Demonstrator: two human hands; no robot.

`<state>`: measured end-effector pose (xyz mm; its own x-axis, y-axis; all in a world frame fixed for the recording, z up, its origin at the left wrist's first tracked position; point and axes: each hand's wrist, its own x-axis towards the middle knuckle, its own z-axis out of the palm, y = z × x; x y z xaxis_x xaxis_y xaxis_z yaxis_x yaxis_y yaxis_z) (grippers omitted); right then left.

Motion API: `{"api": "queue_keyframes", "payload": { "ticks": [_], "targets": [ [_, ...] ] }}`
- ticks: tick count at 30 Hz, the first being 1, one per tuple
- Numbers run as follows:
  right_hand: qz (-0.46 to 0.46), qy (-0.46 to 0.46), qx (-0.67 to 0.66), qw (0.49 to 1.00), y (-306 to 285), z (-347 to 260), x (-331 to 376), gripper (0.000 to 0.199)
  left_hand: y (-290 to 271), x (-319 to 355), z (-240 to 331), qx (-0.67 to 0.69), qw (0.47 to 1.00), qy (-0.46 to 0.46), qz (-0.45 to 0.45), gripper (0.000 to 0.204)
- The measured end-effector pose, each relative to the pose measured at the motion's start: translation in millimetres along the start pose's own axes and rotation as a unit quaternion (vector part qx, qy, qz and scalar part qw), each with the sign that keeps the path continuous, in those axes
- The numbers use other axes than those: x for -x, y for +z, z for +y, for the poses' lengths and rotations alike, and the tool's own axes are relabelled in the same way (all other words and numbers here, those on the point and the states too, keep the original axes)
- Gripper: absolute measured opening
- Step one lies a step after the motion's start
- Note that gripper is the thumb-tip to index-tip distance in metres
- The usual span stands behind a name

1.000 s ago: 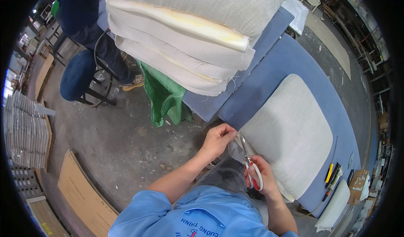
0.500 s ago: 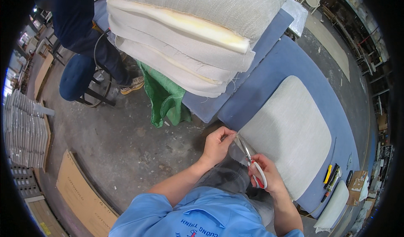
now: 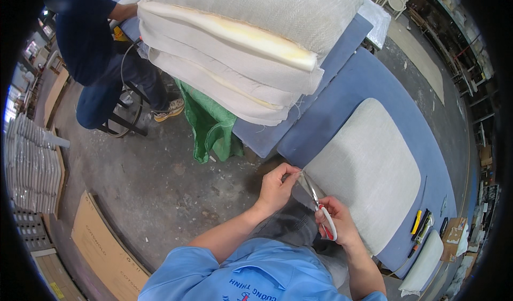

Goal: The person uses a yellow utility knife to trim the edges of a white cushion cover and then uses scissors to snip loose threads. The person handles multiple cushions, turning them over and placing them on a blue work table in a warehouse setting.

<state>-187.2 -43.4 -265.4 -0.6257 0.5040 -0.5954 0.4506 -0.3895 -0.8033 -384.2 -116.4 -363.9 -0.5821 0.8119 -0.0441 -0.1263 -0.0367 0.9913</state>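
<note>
A light grey fabric-covered seat cushion (image 3: 368,173) lies on a blue-topped table (image 3: 368,79). My left hand (image 3: 276,186) pinches the fabric at the cushion's near-left corner. My right hand (image 3: 336,223) holds scissors (image 3: 315,199) with red and white handles; the blades point up at that pinched corner, right beside my left fingers. My forearms in light blue short sleeves come in from the lower edge.
A tall stack of white foam cushions (image 3: 240,50) fills the table's far end, with a green sack (image 3: 211,124) hanging below it. A person in dark blue (image 3: 101,55) sits at the far left. Cardboard sheets (image 3: 104,245) lie on the floor. Hand tools (image 3: 422,223) rest at the table's right.
My left hand has shifted slightly along the cushion's corner and the scissors have lifted toward the pinched fabric. The person at the far left has moved a little.
</note>
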Motion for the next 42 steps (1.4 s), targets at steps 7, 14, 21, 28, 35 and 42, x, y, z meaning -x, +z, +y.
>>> {"api": "queue_keyframes", "payload": {
  "ticks": [7,14,21,28,35,42],
  "targets": [
    [0.004,-0.019,0.009,1.000,-2.8,6.0,-0.5,0.043,0.2,-1.4,-8.9,0.060,0.998,-0.024,-0.015,0.008],
    [-0.014,0.005,0.002,1.000,-3.7,1.0,-1.3,0.041,2.4,-1.0,-5.3,0.073,0.997,-0.025,-0.008,0.006],
    [-0.049,-0.010,-0.018,0.999,-4.2,10.2,0.0,0.047,3.9,-4.2,-13.1,0.253,0.959,-0.129,-0.002,0.005],
    [-0.090,-0.031,-0.065,0.993,-13.0,24.8,22.9,0.048,-2.2,-1.7,-5.4,-0.073,0.996,-0.001,0.050,0.009],
    [-0.058,-0.059,-0.096,0.992,-10.9,39.8,39.2,0.047,-2.6,22.9,39.6,-0.169,0.984,0.057,0.031,0.013],
    [-0.100,-0.056,-0.121,0.986,2.0,54.7,42.0,0.046,9.3,-0.6,15.4,-0.071,0.993,-0.090,0.003,0.011]
  ]
}}
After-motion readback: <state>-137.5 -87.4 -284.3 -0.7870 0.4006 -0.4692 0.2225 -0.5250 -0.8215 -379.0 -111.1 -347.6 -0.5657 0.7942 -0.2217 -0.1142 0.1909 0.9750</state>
